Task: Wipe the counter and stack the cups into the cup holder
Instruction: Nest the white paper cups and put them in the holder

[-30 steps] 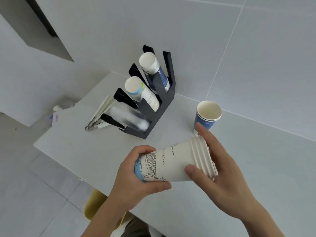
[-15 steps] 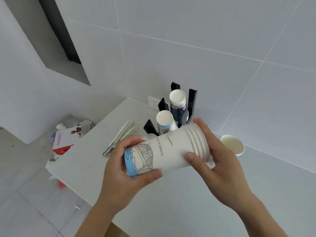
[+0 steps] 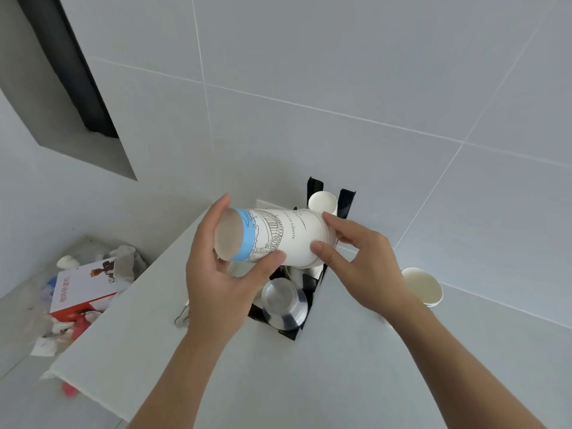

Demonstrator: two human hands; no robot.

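Note:
I hold a stack of white paper cups (image 3: 272, 236) with a bridge drawing and a blue band, lying sideways in the air over the black cup holder (image 3: 345, 203). My left hand (image 3: 216, 274) grips the stack's base end; my right hand (image 3: 362, 261) grips its rim end. The stack hides the holder's middle slot. A white cup bottom (image 3: 322, 202) shows in the holder's far slot, and clear plastic cups (image 3: 283, 301) lie in its near slot. Another paper cup (image 3: 424, 286) stands upright on the white counter (image 3: 309, 366), right of the holder.
A tiled wall rises right behind the holder. The counter's left edge drops to a floor littered with a red-and-white box (image 3: 82, 287) and crumpled trash (image 3: 123, 261). Something metallic (image 3: 181, 318) pokes out beside my left wrist.
Both hands have carried the stack up and toward the holder, now covering its middle slot. The stack's base has swung toward the camera. The view has tilted upward.

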